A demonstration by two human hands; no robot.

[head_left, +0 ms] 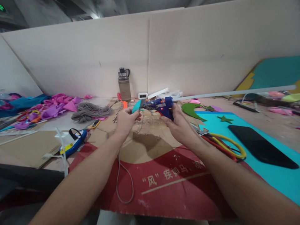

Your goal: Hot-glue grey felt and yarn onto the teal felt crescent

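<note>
My right hand (175, 120) is wrapped round the grip of a blue hot glue gun (164, 106), whose small red light is lit. A long whitish glue stick (225, 93) runs out of its back to the right. The gun's nozzle points left, at a turquoise felt piece (136, 107) pinched in my left hand (127, 120). Whether the nozzle touches the felt I cannot tell. A thin grey cord (119, 175) hangs near my left hand and loops down over the red and brown cardboard (173, 193) under both hands.
Scissors (225, 143), a black phone (260, 145) and a green felt star (225, 119) lie on turquoise sheeting at the right. A bottle (124, 86) stands at the back. Grey cord coils (90, 112), pink felt scraps (62, 103) and a blue power strip (75, 145) are left.
</note>
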